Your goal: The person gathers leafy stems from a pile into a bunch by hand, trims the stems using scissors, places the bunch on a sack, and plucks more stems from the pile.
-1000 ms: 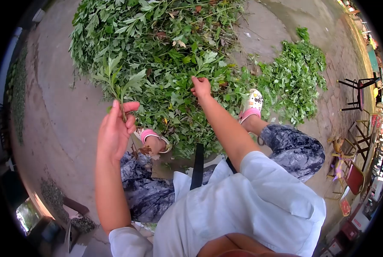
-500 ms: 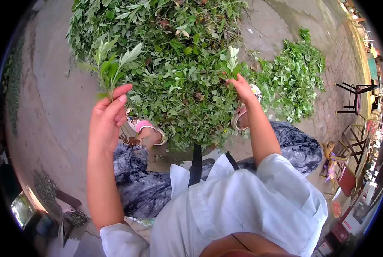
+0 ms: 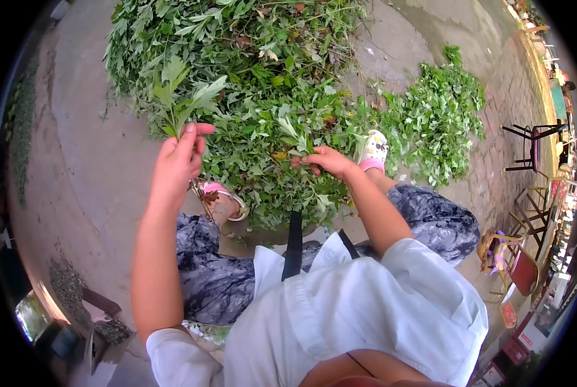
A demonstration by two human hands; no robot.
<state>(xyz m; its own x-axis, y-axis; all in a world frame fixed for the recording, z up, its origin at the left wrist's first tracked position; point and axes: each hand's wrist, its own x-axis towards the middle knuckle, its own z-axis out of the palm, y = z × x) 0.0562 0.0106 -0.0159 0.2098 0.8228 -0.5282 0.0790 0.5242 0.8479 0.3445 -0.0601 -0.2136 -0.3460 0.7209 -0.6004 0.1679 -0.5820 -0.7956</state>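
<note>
My left hand (image 3: 182, 155) is closed on a leafy stem (image 3: 175, 106) whose green leaves fan out above the fingers; its lower stalk with a brown withered leaf (image 3: 210, 196) hangs below the hand. Over the middle of the heap, my right hand (image 3: 327, 161) pinches a small leafy sprig (image 3: 293, 134) with pale leaf undersides. Beneath both hands spreads a large heap of cut greens (image 3: 250, 129), piled higher toward the back. Between my feet the heap is loose leaves and tips.
A smaller pile of leaves (image 3: 440, 116) lies on the paved ground to the right. My feet in clogs (image 3: 374, 148) flank the heap. Farther right stand a black-framed stool (image 3: 532, 145) and folding chairs (image 3: 524, 271). A black strap (image 3: 293, 245) hangs at my front.
My right hand has moved left and nearer to me with its sprig, off my right foot. My left hand has shifted slightly right, its stem tilting right.
</note>
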